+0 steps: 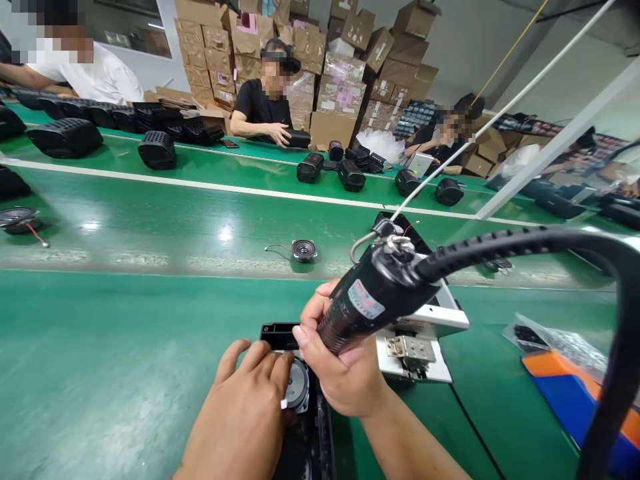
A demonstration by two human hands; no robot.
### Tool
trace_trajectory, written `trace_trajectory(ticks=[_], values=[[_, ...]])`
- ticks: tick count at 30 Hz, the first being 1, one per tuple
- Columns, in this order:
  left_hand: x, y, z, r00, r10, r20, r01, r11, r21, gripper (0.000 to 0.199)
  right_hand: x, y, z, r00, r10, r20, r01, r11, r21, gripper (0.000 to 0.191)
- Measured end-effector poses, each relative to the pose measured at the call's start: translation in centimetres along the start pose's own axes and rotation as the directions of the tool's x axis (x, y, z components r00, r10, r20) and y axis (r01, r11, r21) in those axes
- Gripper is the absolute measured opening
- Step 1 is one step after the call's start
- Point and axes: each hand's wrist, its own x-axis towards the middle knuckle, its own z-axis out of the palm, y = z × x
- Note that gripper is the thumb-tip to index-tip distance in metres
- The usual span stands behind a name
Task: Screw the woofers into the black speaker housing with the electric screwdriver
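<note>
My right hand (340, 363) grips a black electric screwdriver (373, 293) with a white label, held tilted with its tip down toward a black speaker housing (280, 335) on the green bench. A thick black cable (525, 243) runs from its top to the right. My left hand (245, 407) lies flat on the housing, fingers pressing beside a round grey speaker driver (299, 385) seated in it. The screwdriver's tip is hidden behind my hands.
A white metal fixture (420, 337) sits just right of my hands. A loose speaker driver (303, 250) lies on the green conveyor belt (150, 220). Black speaker shells (65, 137) line the far side, where three people sit before stacked cardboard boxes (345, 60). An orange-and-blue tray (575, 387) is at right.
</note>
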Motion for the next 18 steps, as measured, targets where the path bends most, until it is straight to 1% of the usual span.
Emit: trace_trajectory(ticks=[3,8,11,12,14,15,18], values=[[0.1,0.3,-0.5,1.0,-0.008,0.03,0.007,1.0,0.024,0.051,0.3,-0.1,0.1,1.0,0.003,0.01,-0.003,1.0,-0.007,0.023],[0.1,0.4,-0.7,1.0,0.005,0.023,-0.006,0.999,0.045,0.04,0.4,-0.1,-0.1,1.0,0.031,0.006,-0.031,0.999,-0.034,0.019],[0.1,0.2,-0.5,1.0,0.011,0.005,-0.012,0.999,0.053,0.034,0.4,-0.1,-0.1,0.999,0.032,0.016,-0.031,0.998,-0.051,0.027],[0.1,0.1,-0.4,1.0,0.017,-0.011,-0.016,0.998,0.052,0.034,0.3,0.0,-0.1,1.0,0.026,0.011,-0.025,0.998,-0.053,0.027],[0.1,-0.1,0.0,0.999,0.035,-0.04,-0.033,0.998,0.048,0.036,0.1,0.3,0.1,1.0,0.01,-0.013,-0.011,0.998,-0.054,0.021],[0.1,-0.3,0.3,0.998,0.045,-0.055,-0.042,0.998,0.048,0.038,-0.1,0.5,0.1,1.0,0.004,-0.027,-0.006,0.999,-0.053,0.021],[0.2,-0.9,1.1,0.994,0.048,-0.098,-0.047,0.999,0.015,0.048,-0.6,0.8,0.2,0.997,-0.013,-0.074,0.01,0.999,-0.038,0.036]])
